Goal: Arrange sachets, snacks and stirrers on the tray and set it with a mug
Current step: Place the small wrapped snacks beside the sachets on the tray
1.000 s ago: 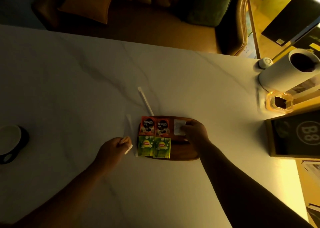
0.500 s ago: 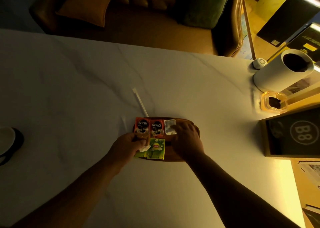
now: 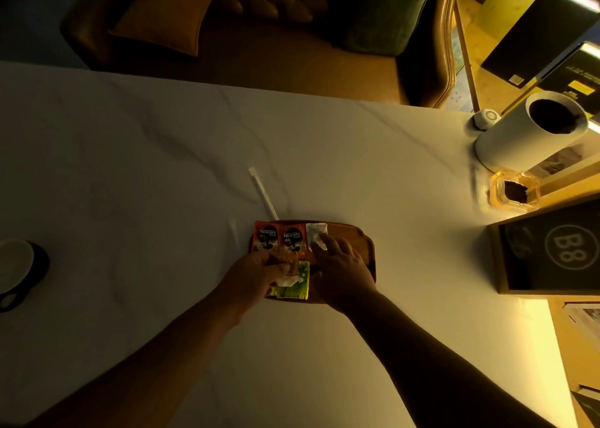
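Our left hand (image 3: 259, 273) pinches a small packet (image 3: 286, 279) over the green sachets (image 3: 300, 284); our right hand (image 3: 341, 271) lies flat-fingered on the white sachet (image 3: 316, 234). The stirrer (image 3: 263, 194) lies beyond the left hand, slanting away leftward, so we judge that hand nearer.

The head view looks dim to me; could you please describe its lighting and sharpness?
Head view: dim overall, warm yellow light from the right brightening that side of the table; head view: the Nescafe sachets read legibly, while the left hand and right hand are dimly lit; head view: wide-angle lens slightly bows the table's far edge.
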